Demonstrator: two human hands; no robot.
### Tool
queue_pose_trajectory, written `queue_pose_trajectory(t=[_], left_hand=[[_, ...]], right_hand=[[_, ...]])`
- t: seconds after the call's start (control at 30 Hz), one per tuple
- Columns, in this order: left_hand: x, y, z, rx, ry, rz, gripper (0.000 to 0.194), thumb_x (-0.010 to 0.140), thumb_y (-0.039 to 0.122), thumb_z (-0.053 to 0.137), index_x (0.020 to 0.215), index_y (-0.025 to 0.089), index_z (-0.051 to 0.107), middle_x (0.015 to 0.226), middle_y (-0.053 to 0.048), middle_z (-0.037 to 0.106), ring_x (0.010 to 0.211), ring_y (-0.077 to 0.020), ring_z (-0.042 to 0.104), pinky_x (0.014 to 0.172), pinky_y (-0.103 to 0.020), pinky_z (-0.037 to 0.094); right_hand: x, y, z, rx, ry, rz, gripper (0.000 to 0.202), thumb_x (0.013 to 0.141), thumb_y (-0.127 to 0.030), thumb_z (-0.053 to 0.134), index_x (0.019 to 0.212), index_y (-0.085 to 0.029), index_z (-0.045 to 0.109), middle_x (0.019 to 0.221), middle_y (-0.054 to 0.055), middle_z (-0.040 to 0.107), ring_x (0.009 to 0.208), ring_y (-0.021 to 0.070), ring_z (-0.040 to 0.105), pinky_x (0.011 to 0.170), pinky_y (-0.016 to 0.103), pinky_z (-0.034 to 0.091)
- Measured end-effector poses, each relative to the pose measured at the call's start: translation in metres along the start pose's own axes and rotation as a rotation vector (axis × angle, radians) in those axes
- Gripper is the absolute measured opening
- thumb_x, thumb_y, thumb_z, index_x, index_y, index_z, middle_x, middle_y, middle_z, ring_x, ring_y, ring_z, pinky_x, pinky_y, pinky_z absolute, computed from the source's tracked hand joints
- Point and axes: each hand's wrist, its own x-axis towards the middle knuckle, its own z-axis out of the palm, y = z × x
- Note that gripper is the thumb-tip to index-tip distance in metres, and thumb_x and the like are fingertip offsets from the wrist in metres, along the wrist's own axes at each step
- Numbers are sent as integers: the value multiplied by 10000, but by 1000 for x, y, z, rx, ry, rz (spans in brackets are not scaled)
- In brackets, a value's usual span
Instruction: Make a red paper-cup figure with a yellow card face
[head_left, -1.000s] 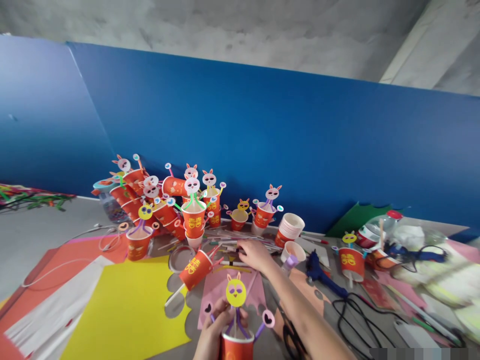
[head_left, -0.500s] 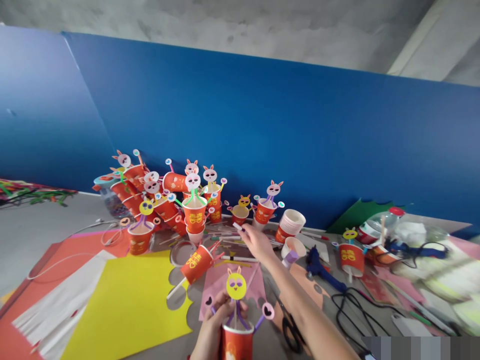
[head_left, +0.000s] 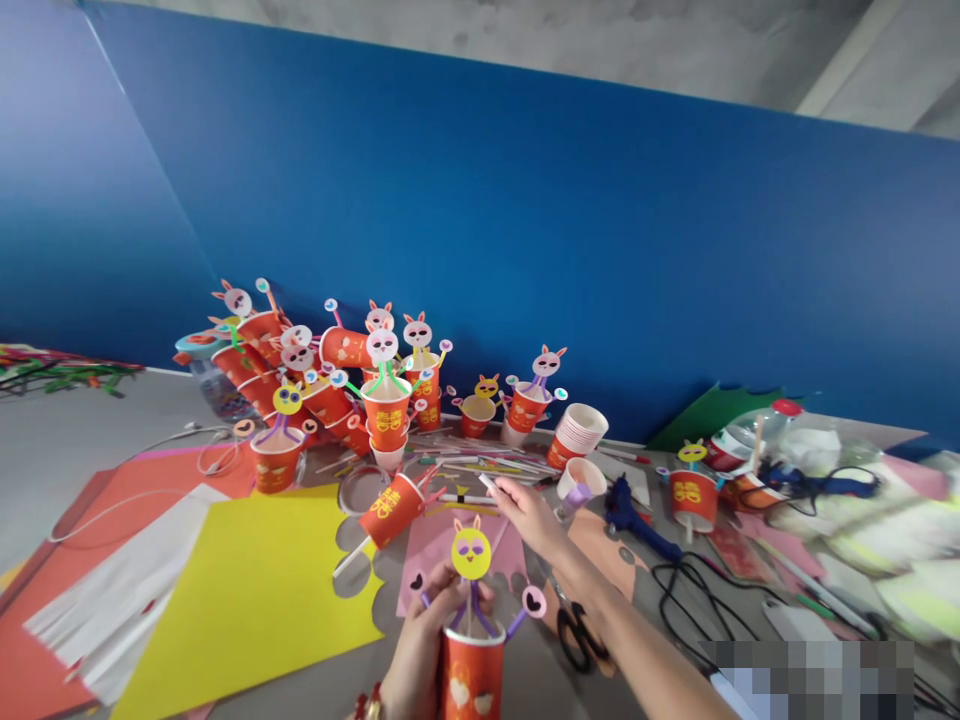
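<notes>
A red paper cup (head_left: 473, 680) with a yellow rabbit face (head_left: 471, 553) and purple pipe-cleaner arms stands upright at the bottom centre. My left hand (head_left: 429, 640) is closed around it, fingers behind the face at the rim. Just beyond, over the pink sheet, my right hand (head_left: 525, 510) pinches a small white stick-like piece (head_left: 488, 484); what it is I cannot make out. A tilted red cup (head_left: 391, 510) with a white straw lies left of my right hand. Loose straws and sticks (head_left: 480, 455) are spread behind the hand.
Decorated rabbit cups (head_left: 388, 410) crowd the back left. A yellow sheet (head_left: 255, 590) lies left. Black-handled scissors (head_left: 576, 635), a blue glue gun (head_left: 637, 525) with a black cable and a stack of cups (head_left: 579, 435) are on the right. The blue wall (head_left: 450, 220) rises behind.
My right hand has drawn back toward me from the straws with the white piece between its fingers. My left hand still holds the cup. The view has tilted slightly.
</notes>
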Motion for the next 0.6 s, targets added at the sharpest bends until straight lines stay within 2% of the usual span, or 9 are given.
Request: queue_pose_trajectory(t=[0.2,0.5,0.6], left_hand=[[1,-2,-1,10,11,11,304,641,337,822,821,141,674,748,-100,738,764,-273,708,738,-370,537],[1,-3,-2,22,7,0,304,635,352,834,792,147,675,732,-94,736,738,-263,712,724,-357,543],[1,-3,-3,27,2,-4,297,645,352,828,795,147,674,734,-98,739,742,-267,714,719,-360,546]], right_hand=[[-6,5,10,7,66,21,313,968,-415,405,812,-213,587,646,-23,572,615,154,567,581,222,380],[0,7,5,122,237,47,315,979,-453,375,965,-228,595,782,45,668,694,197,622,641,265,449],[0,9,4,203,248,59,343,971,-505,404,906,-220,584,665,11,610,588,166,579,559,246,445]])
